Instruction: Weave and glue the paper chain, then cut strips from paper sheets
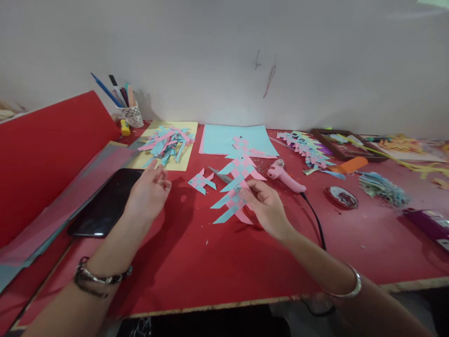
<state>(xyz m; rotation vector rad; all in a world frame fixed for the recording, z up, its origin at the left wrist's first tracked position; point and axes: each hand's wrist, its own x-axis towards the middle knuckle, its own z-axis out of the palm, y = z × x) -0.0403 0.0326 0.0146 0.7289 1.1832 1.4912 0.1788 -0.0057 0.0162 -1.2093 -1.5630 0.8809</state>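
My right hand [264, 203] pinches a string of woven pink and blue paper fish [234, 201] by its lower part and holds it up over the red tabletop. The fish overlap one above another, with small dark eyes and pointed strip tails. My left hand [149, 187] is raised near a pile of pink and blue paper strips [170, 142], fingers loosely bent and apart, with nothing visible in them. Between the hands lies a single woven paper fish [202, 181]. Scissors [220, 175] are partly hidden behind the string.
A pink glue gun [286, 176] with a black cord lies right of my right hand. Blue paper sheets [224, 136] lie by the wall. On the left are a black phone [108, 203] and a pen cup [132, 114]. More woven paper [305, 147] and a tape roll [342, 197] lie right.
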